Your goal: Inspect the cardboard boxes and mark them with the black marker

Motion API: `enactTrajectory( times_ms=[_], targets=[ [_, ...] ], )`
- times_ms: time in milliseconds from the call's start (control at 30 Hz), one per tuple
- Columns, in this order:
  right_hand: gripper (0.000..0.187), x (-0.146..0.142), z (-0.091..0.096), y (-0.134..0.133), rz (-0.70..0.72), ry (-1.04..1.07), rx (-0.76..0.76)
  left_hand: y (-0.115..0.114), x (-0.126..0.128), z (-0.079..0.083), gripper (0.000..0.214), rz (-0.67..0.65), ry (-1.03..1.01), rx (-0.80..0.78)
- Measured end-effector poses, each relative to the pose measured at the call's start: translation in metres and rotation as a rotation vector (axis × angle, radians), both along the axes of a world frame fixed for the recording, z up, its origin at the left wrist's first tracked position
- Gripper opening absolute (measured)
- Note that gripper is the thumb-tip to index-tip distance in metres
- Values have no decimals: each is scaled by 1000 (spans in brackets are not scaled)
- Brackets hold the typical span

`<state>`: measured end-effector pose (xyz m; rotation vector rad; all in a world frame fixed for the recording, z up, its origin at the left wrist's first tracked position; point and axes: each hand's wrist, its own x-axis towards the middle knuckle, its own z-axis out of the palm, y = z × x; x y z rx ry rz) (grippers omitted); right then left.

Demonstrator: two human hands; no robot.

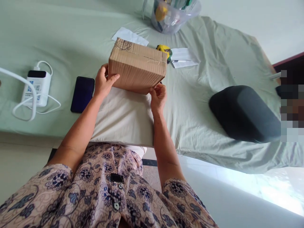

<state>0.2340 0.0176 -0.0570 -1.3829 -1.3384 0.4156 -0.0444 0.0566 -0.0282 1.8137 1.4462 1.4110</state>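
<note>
Left hand (104, 83) and right hand (158, 96) grip a cardboard box (137, 71), contents hidden — a translucent basket (182, 20) holds a yellow item (161, 12).

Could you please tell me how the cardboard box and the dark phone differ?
The cardboard box is brown with ridged lines, while the dark phone has a plain, smooth face. The box is bulkier and deeper; the phone is slim. The box is held between the left hand and right hand, whereas the phone lies flat on the pale green cloth, held by neither. Both are roughly rectangular.
</note>
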Motion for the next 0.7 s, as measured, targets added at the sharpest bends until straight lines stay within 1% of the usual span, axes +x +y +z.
enactTrajectory(
  times_ms=[100, 200, 300, 367, 433, 500, 533, 600, 667, 700],
  targets=[
    [19, -5, 3, -7, 0, -112, -162, 5, -7, -18, 56, 74, 86, -50],
    [13, -6, 6, -12, -35, -291, -244, 6, -9, -33, 47, 178, 180, -23],
    [9, -7, 10, -13, -55, -368, -279, 5, -5, -41, 45, 214, 208, 10],
    [10, -7, 12, -14, -55, -366, -292, 3, 1, -42, 49, 212, 193, 3],
    [14, -9, 14, -15, -61, -330, -290, -2, 12, -39, 61, 206, 157, -11],
    [22, -14, 16, -17, -72, -268, -261, -10, 24, -30, 83, 207, 128, -32],
    [28, -17, 17, -19, -80, -237, -240, -16, 31, -24, 95, 213, 131, -50],
    [46, -24, 17, -21, -105, -194, -212, -30, 44, -8, 111, 225, 169, -114],
    [65, -30, 15, -22, -149, -183, -205, -42, 54, 7, 123, 245, 203, -188],
    [72, -33, 14, -22, -172, -188, -203, -47, 59, 14, 125, 261, 211, -217]
  ],
)
